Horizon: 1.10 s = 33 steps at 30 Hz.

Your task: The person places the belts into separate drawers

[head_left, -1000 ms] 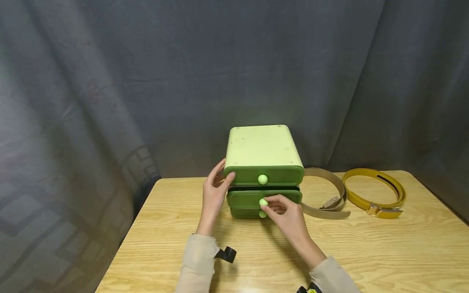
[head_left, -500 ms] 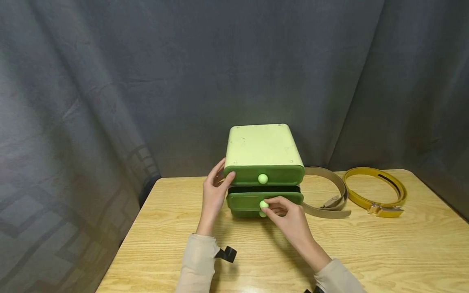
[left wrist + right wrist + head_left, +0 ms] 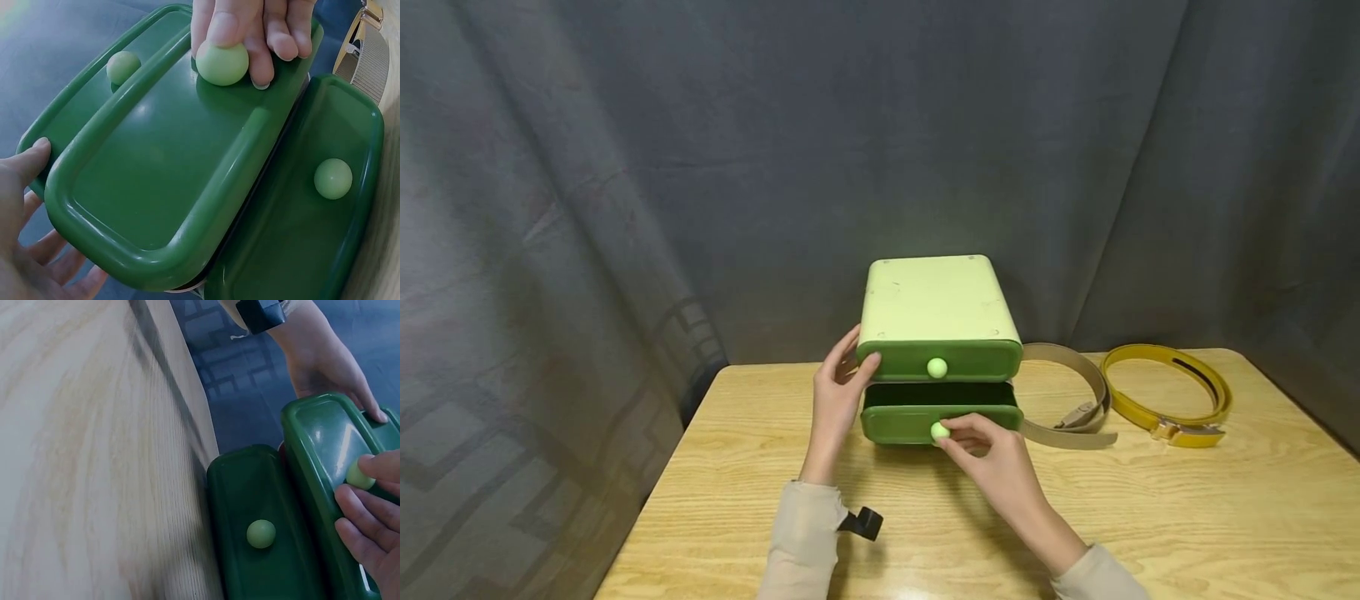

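A pale green drawer cabinet [image 3: 940, 300] with dark green drawers stands at the table's far side. My left hand [image 3: 835, 404] holds its left front corner, the thumb on the edge of the top drawer [image 3: 902, 361] and the fingers along the side. With thumb and fingertips my right hand [image 3: 996, 462] pinches the round light green knob [image 3: 222, 64] of the middle drawer [image 3: 159, 172]. That drawer juts out, a dark gap showing behind its front. In the left wrist view the bottom drawer [image 3: 287, 206] sits back below it; the head view hides it.
To the cabinet's right lie a coiled beige belt [image 3: 1067, 438] and a coiled yellow belt [image 3: 1138, 410] with a gold buckle. A dark grey curtain [image 3: 850, 167] hangs behind the wooden table [image 3: 737, 500].
The middle drawer has slid further out toward me with my right hand on its knob, widening the gap and covering the bottom drawer's knob in the head view. My left hand stays put.
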Motion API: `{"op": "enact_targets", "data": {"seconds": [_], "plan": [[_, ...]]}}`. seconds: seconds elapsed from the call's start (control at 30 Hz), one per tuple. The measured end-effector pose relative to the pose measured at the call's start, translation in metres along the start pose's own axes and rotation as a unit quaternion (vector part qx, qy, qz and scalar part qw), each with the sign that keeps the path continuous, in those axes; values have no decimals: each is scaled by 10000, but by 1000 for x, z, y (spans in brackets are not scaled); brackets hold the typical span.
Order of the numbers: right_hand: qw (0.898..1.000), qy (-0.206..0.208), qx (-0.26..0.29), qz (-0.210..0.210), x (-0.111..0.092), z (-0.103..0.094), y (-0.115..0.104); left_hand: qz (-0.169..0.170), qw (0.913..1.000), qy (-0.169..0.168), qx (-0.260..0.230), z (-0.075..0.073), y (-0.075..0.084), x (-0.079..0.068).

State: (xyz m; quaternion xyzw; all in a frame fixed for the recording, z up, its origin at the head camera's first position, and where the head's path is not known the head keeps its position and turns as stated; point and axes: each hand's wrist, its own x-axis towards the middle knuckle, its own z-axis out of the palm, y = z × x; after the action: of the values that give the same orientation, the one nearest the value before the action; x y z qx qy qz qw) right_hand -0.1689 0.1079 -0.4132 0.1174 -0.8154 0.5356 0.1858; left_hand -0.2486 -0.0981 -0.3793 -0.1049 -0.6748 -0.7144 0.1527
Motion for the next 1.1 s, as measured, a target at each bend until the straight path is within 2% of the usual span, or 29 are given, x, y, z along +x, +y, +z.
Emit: {"op": "enact_targets", "data": {"seconds": [0.5,0.73,1.1], "plan": [[10000,1,-3,34,-9,0,-1,-45,9998,-101,174,-2,2,-1],[9999,-39,0,94,-12,0,-4,-37,9993,48,356,-4,4,-1],[10000,17,-18,58,-20,-1,-7,45,9993,106,365,-1,3,0]]}}
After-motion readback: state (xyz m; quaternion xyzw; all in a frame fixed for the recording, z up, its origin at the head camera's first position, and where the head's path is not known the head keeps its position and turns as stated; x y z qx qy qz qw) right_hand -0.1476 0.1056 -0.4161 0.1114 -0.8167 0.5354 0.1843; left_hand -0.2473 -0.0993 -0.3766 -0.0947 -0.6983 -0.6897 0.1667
